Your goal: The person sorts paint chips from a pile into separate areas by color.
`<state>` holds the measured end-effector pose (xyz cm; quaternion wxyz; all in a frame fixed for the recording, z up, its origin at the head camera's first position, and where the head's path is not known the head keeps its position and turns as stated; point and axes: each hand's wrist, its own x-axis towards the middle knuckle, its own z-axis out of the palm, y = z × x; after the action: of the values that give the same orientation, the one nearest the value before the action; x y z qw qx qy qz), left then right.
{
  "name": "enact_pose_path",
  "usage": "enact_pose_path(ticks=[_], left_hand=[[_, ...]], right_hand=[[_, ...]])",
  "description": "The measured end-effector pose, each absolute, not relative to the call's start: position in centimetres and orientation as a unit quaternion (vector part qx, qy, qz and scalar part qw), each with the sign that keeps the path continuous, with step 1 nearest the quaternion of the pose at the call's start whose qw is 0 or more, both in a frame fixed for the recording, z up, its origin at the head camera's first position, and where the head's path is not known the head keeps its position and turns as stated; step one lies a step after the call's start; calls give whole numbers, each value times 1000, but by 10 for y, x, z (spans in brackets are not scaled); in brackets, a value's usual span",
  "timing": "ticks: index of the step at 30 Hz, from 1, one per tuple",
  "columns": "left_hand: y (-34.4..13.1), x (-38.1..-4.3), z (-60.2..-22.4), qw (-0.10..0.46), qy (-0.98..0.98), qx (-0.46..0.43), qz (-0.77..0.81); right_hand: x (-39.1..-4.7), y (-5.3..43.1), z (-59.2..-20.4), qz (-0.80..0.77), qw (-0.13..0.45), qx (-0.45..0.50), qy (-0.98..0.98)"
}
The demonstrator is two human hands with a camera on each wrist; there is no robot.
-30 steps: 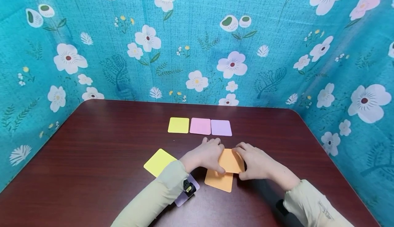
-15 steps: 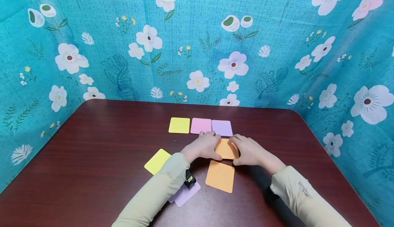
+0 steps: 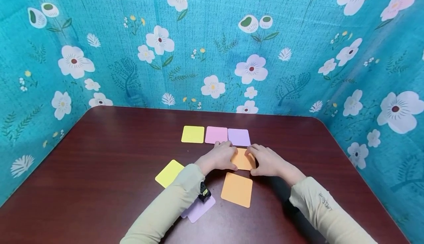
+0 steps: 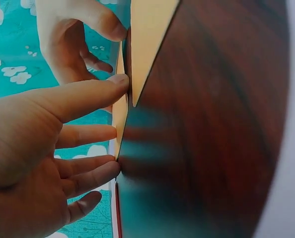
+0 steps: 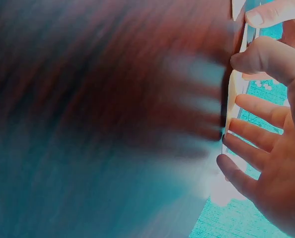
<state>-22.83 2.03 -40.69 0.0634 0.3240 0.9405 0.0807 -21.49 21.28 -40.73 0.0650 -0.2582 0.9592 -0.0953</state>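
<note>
The orange card (image 3: 243, 159) lies between both hands, flat or nearly so on the worktop (image 3: 126, 155); any slight lift is hard to judge. The left hand (image 3: 219, 158) holds its 9 o'clock side and the right hand (image 3: 269, 163) its 3 o'clock side, each pinching it between thumb and arched fingers, which conceal both lateral margins. At 12 o'clock, near the far edge, is a purple card (image 3: 239, 137); whether the two touch cannot be told. A pink card (image 3: 216, 135) and a yellow card (image 3: 193, 134) extend the row toward 10 o'clock. The second orange card (image 3: 236, 190) lies just beside, at 6 o'clock. Toward 9 o'clock, a loose yellow card (image 3: 169, 173) is partly covered by the left sleeve (image 3: 165, 207); at 7 o'clock, overlapping purple cards (image 3: 202, 209) are partly hidden by sleeve and black wristband (image 3: 204, 192). The wrist views show the held card only as a thin sliver, edge-on.
</note>
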Motion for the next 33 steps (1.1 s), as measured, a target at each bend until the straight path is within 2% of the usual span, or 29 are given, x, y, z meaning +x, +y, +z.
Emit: enact_pose_path(ticks=[10,21,28,33], left_hand=[[23,-228,-407,75,944,313,74],[15,-220,-401,65,937,336,69],[2,-207,-401,65,928,359,74],[-3,-199,-403,82,919,380,66]], right_hand=[[-215,214,-408,-89,76,-265,957],[-194,207,-399,-73,11,-305,949],[-174,202,-399,-78,51,-294,951],[-163,200,-404,-73,49,-300,950]])
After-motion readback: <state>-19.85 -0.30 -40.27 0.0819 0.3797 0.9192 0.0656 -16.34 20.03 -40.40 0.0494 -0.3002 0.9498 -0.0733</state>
